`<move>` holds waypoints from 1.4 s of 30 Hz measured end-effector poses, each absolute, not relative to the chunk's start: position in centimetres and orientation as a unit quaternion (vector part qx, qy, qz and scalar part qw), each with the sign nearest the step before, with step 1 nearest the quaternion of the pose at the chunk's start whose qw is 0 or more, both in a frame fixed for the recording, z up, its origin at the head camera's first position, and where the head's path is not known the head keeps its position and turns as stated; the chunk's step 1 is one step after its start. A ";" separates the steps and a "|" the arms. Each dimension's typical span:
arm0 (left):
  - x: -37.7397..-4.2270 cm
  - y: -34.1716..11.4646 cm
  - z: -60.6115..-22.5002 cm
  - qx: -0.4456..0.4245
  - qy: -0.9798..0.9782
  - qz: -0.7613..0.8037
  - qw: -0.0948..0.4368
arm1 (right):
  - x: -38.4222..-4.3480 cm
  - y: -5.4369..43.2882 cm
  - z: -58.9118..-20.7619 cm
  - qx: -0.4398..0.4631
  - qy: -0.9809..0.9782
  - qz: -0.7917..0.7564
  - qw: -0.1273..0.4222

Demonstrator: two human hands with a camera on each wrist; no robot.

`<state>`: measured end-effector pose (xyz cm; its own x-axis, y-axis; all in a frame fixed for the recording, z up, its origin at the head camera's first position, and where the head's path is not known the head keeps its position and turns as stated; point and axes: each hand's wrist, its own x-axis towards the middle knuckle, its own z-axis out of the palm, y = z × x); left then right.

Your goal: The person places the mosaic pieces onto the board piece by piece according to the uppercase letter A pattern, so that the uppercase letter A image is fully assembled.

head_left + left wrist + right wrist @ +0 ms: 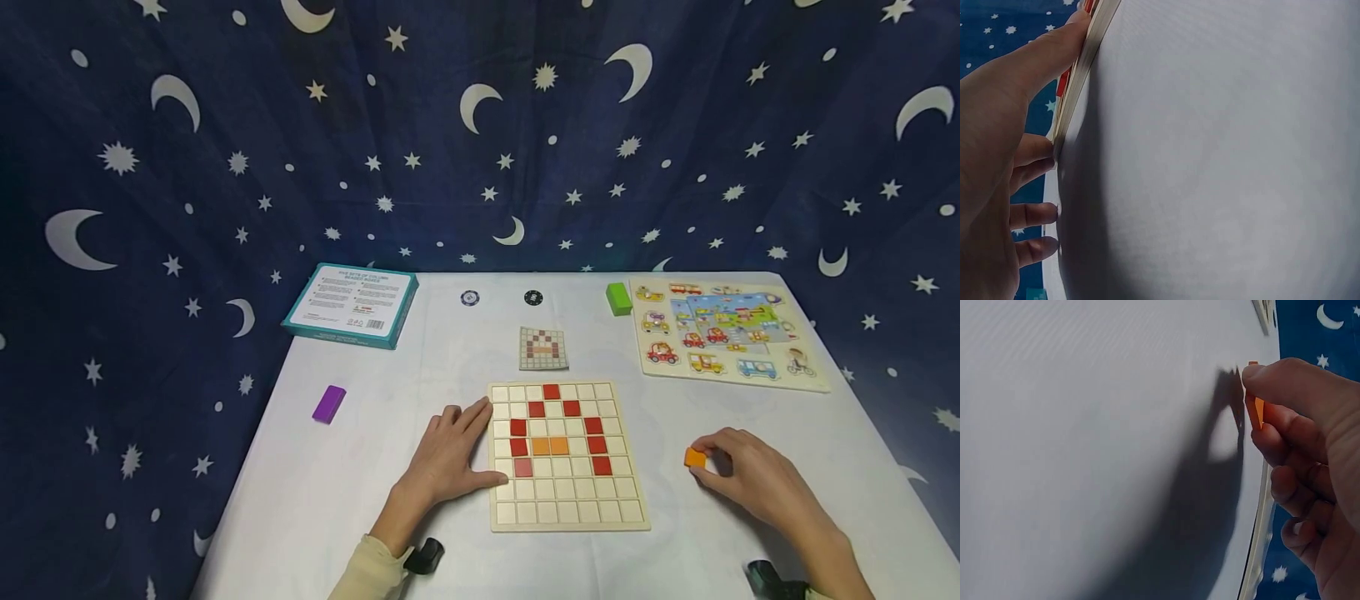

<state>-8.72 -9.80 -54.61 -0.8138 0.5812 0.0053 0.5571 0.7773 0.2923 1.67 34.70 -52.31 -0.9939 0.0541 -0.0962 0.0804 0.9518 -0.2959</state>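
A square wooden grid board [555, 510] lies on the white table, with several red tiles [602, 465] in an arch and two orange tiles [550, 447] side by side in its cells. My left hand [448, 454] rests against the board's left edge, its thumb on the rim and its fingers spread. To the right of the board, apart from it, my right hand [753, 475] pinches an orange tile [1255, 409] between thumb and fingers. Behind the board lies a small pattern card [543, 363] printed with a similar grid.
A teal box [352, 304] lies at the back left, a purple block [329, 404] in front of it. Two round chips [469, 298] lie at the back. A green block [618, 298] stands beside a wooden vehicle puzzle [731, 374] at the back right. A star-patterned curtain hangs behind.
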 end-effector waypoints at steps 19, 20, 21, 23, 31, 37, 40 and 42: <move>-8.8 -9.7 -54.7 0.306 0.940 0.144 0.042 | -3.2 25.1 -51.3 -0.109 0.979 -0.169 -0.022; -8.8 -9.7 -54.7 0.306 0.940 0.143 0.042 | -3.4 24.7 -51.4 -0.116 0.978 -0.171 -0.022; -8.8 -9.7 -54.7 0.305 0.940 0.143 0.042 | -3.6 24.3 -51.4 -0.123 0.977 -0.171 -0.023; -8.8 -9.8 -54.8 0.305 0.941 0.142 0.041 | -3.9 23.5 -51.6 -0.136 0.976 -0.169 -0.025; -8.8 -9.8 -54.9 0.306 0.941 0.141 0.038 | -4.4 22.0 -52.1 -0.164 0.972 -0.166 -0.005; -8.8 -9.9 -54.9 0.306 0.941 0.141 0.034 | -4.3 21.8 -52.3 -0.167 0.973 -0.157 0.007; -8.8 -9.9 -55.0 0.306 0.941 0.140 0.033 | -4.3 21.8 -52.3 -0.171 0.973 -0.153 0.003; -8.8 -9.9 -55.0 0.307 0.941 0.139 0.033 | -4.3 21.7 -52.2 -0.172 0.973 -0.152 0.002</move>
